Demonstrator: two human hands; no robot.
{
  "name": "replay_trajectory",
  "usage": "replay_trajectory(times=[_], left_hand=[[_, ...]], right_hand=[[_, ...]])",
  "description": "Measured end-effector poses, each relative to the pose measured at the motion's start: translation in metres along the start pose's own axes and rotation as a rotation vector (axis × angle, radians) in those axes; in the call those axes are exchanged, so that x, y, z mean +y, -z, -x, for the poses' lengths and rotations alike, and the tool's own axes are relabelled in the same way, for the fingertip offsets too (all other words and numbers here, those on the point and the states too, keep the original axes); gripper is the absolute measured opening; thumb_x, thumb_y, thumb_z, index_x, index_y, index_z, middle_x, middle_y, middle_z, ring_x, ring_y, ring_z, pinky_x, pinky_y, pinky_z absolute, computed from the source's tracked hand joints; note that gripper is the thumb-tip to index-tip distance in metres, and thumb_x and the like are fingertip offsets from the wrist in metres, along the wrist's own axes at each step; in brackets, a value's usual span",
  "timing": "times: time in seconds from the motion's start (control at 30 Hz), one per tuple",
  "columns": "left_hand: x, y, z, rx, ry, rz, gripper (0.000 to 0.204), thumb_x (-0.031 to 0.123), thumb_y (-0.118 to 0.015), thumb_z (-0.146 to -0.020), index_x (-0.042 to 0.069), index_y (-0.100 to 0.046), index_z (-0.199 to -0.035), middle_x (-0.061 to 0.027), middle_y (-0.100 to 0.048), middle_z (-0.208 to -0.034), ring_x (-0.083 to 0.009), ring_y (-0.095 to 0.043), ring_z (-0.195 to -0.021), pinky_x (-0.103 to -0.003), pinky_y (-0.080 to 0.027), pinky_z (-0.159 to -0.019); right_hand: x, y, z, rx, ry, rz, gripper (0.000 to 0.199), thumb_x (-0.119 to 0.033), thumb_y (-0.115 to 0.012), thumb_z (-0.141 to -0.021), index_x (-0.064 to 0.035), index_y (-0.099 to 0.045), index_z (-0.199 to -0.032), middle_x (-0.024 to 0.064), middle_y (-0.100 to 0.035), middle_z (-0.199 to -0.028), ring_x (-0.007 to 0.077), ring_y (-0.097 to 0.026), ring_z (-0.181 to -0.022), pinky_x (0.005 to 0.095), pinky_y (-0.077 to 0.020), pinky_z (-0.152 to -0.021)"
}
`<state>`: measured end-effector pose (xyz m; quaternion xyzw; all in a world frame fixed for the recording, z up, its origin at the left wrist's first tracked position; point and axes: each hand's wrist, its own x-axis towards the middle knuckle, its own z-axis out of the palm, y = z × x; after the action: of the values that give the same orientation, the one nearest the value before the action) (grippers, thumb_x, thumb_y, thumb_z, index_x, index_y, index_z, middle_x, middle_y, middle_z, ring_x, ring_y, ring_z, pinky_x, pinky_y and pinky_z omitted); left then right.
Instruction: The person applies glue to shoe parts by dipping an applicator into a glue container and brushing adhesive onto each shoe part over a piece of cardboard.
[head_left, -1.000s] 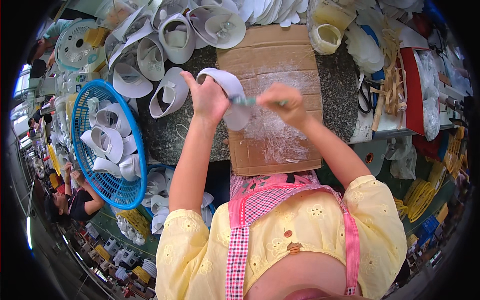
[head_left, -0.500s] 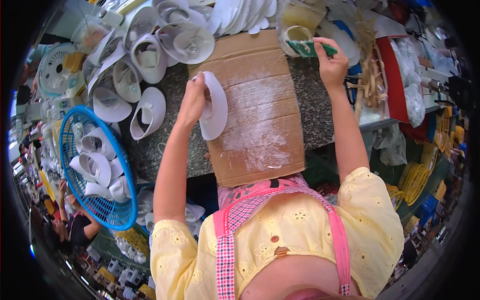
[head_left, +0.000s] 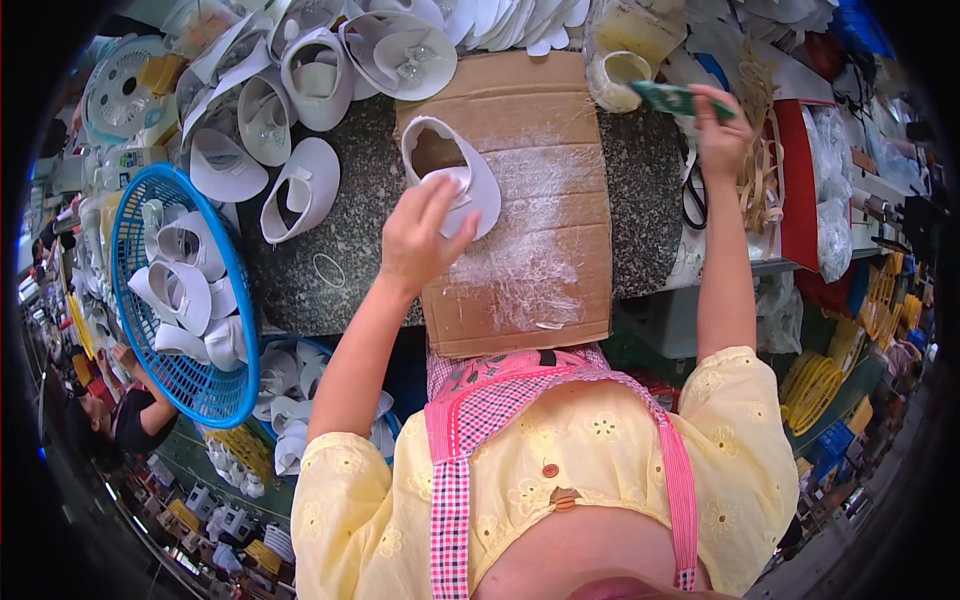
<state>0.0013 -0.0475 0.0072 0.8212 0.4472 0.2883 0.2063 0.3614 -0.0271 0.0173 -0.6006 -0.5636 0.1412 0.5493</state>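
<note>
A white sun visor (head_left: pixel 484 200) lies on a worn sheet of cardboard (head_left: pixel 540 130), its headband loop toward the far left. My left hand (head_left: pixel 418 240) rests at the visor's near side, fingers stretched over the brim beside the headband and thumb apart. My right hand (head_left: pixel 724 135) grips a flat green tool (head_left: pixel 668 98). The tool's left end is beside the mouth of a pale, crusted jar (head_left: pixel 622 72); its exact tip is hard to make out.
More white visors (head_left: pixel 315 80) crowd the table's far left. Several others fill a blue basket (head_left: pixel 180 395) at left. White cut pieces (head_left: pixel 520 20) are stacked at the back. Beige strips (head_left: pixel 762 150) hang at right. An elastic loop (head_left: pixel 329 270) lies on the speckled tabletop. Another person (head_left: pixel 135 405) is at far left.
The visor has gone from tilted up in my left hand to lying on the cardboard, and that hand's fingers have spread. My right hand has shifted right with the green tool.
</note>
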Motion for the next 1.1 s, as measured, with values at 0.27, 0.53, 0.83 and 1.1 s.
replay_trajectory(times=[0.27,0.53,0.83,1.1], left_hand=[[-0.02,-0.005,0.036,0.014,-0.347,-0.341,0.031,0.009,-0.063,-0.064,0.007,-0.056,-0.094,-0.0085,-0.051,-0.087,-0.0237,-0.052,-0.08,-0.033,-0.045,-0.064],[-0.031,0.033,-0.033,0.653,0.41,0.359,0.009,0.001,-0.057,-0.075,0.0,-0.058,-0.084,-0.002,-0.056,-0.073,-0.0071,-0.049,-0.058,-0.02,-0.041,-0.053],[-0.075,0.009,-0.01,0.329,0.856,0.364,0.038,0.032,-0.067,-0.069,-0.002,-0.054,-0.08,-0.0095,-0.057,-0.071,-0.0185,-0.055,-0.066,-0.031,-0.044,-0.063],[-0.055,-0.013,-0.022,0.347,0.586,-0.147,0.066,0.037,-0.071,-0.059,-0.002,-0.04,-0.102,-0.0191,-0.046,-0.1,-0.0338,-0.048,-0.092,-0.041,-0.041,-0.077]], right_hand=[[-0.016,-0.006,0.041,0.135,-0.231,-0.154,0.013,-0.014,-0.06,-0.08,-0.003,-0.063,-0.086,-0.0008,-0.059,-0.073,0.0034,-0.046,-0.051,0.0158,-0.036,-0.045],[-0.046,-0.033,0.053,0.154,-0.336,-0.497,0.015,-0.012,-0.059,-0.081,-0.0001,-0.06,-0.089,0.0031,-0.059,-0.073,0.0054,-0.047,-0.05,0.0159,-0.0377,-0.046],[-0.084,-0.113,0.061,-0.195,-0.162,-0.559,0.008,-0.005,-0.057,-0.081,-0.0025,-0.06,-0.088,0.0019,-0.059,-0.08,0.0079,-0.052,-0.064,0.019,-0.0391,-0.054],[-0.102,-0.15,0.046,-0.167,0.025,-0.431,0.008,-0.001,-0.058,-0.078,-0.0003,-0.059,-0.086,0.0074,-0.061,-0.08,0.0121,-0.056,-0.071,0.022,-0.0432,-0.062]])
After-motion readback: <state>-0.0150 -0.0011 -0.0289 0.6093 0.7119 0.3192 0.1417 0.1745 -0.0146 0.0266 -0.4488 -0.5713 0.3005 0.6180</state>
